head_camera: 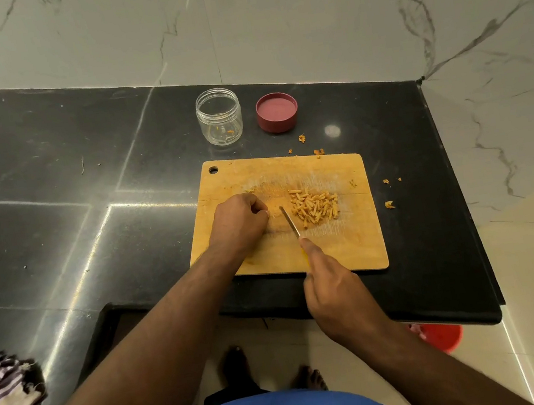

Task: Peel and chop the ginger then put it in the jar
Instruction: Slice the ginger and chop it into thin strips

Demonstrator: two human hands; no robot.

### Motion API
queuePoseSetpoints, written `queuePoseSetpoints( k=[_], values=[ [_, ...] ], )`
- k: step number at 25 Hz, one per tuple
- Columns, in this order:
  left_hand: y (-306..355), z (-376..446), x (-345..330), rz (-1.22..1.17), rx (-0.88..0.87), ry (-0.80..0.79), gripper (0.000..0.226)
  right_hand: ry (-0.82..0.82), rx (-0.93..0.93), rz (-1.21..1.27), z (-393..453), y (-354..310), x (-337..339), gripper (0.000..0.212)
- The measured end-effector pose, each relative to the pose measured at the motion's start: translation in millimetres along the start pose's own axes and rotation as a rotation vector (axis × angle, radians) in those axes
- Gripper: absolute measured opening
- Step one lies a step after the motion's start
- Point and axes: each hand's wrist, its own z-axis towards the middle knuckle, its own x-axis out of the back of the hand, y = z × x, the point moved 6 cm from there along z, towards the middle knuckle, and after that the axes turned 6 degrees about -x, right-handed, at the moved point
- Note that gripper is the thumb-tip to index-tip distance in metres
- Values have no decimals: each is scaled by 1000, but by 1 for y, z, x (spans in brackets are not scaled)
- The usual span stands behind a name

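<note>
Ginger pieces [315, 208] right of knife [290, 221] grip.

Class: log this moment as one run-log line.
step: chopping | right hand: knife | left hand: curled on board | ginger: piled | jar: open

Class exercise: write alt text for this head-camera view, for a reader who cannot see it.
On a wooden chopping board, the right hand holds a small steel-bladed knife beside a pile of chopped ginger sticks, while the left hand rests curled on the board. Behind stand an open clear plastic jar and its maroon lid on a black stone counter.
</note>
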Motion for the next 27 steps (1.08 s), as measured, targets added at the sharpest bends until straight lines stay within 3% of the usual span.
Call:
queuePoseSetpoints(
  k=[12,22,27],
  values=[
    [0,0,1,-23,37,37,8,-86,-17,80,26,-6,-12,55],
    [-1,-4,1,3,-11,-15,12,3,47,70,-1,0,1,55],
    [-3,-4,4,-1,12,-5,8,-34,46,108,12,-6,-6,55]
  ],
)
